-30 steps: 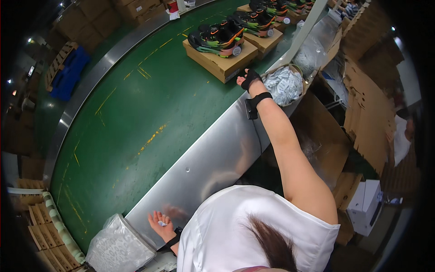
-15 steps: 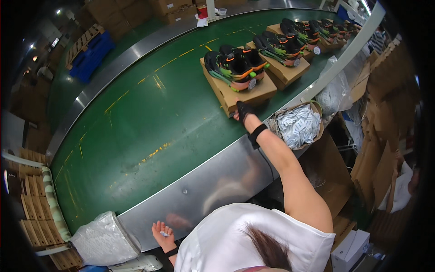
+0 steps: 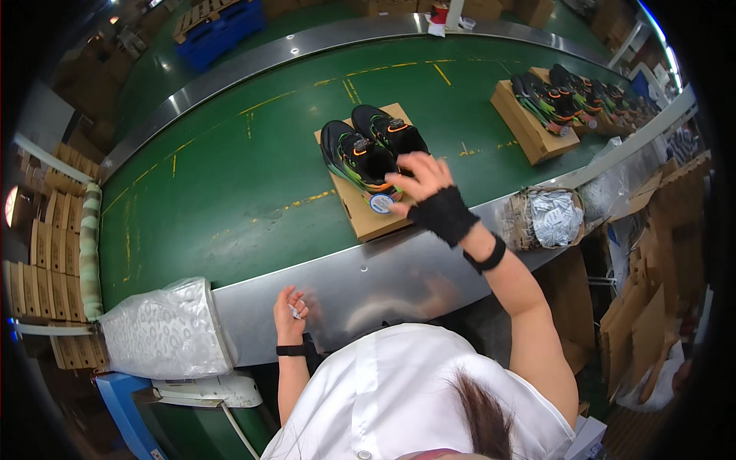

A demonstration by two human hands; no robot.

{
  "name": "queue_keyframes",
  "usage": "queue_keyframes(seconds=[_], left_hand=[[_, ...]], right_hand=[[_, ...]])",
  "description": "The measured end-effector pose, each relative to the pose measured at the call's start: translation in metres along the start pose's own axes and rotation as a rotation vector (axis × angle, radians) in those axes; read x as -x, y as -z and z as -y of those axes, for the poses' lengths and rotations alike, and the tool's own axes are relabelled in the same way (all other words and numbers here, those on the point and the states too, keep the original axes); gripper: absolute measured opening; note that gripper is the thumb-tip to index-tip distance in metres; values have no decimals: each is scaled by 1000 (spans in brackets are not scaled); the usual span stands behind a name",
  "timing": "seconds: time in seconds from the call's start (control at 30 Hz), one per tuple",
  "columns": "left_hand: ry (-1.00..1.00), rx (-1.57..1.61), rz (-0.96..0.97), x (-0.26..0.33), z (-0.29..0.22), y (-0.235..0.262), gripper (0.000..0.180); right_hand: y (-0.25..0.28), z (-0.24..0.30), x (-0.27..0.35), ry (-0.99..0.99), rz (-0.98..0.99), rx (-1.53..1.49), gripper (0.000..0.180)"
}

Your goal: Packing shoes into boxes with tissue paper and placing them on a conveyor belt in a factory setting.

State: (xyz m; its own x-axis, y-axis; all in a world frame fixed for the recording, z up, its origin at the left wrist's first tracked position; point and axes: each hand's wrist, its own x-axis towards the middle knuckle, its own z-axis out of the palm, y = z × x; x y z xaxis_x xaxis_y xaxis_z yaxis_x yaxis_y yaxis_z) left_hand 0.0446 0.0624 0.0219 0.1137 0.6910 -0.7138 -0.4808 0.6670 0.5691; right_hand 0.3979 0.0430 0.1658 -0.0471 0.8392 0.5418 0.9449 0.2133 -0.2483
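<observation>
A pair of black sneakers (image 3: pixel 349 157) with green and orange trim sits on a brown shoebox (image 3: pixel 376 225) in front of me. A round white tag (image 3: pixel 381 203) hangs at the heel of the nearer shoe. My right hand (image 3: pixel 431 198), in a black fingerless glove, hovers at the heels with its fingers spread; whether a fingertip touches the shoe or tag is unclear. Low over the metal edge, my left hand (image 3: pixel 290 316) has its fingers curled around a small white sachet (image 3: pixel 295 311).
More boxed sneakers (image 3: pixel 546 103) line the green conveyor belt (image 3: pixel 261 169) at the far right. A container of white sachets (image 3: pixel 556 218) stands beside the metal edge (image 3: pixel 345 287). Clear plastic bags (image 3: pixel 170 328) lie at the left, near stacked shoeboxes (image 3: pixel 57 257).
The nearest boxed pair has come left and closer to me, apart from the others. My right hand has left the box's edge and opened over the heels. My left hand keeps the sachet.
</observation>
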Motion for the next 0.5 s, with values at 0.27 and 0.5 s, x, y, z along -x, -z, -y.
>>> queue_keyframes(seconds=[0.27, 0.5], left_hand=[[-57, 38, -8, 11, -31, 55, 21], [-87, 71, -148, 7, -56, 109, 19]], right_hand=[[-47, -15, -56, -311, 583, 258, 54], [17, 36, -97, -338, 417, 98, 57]])
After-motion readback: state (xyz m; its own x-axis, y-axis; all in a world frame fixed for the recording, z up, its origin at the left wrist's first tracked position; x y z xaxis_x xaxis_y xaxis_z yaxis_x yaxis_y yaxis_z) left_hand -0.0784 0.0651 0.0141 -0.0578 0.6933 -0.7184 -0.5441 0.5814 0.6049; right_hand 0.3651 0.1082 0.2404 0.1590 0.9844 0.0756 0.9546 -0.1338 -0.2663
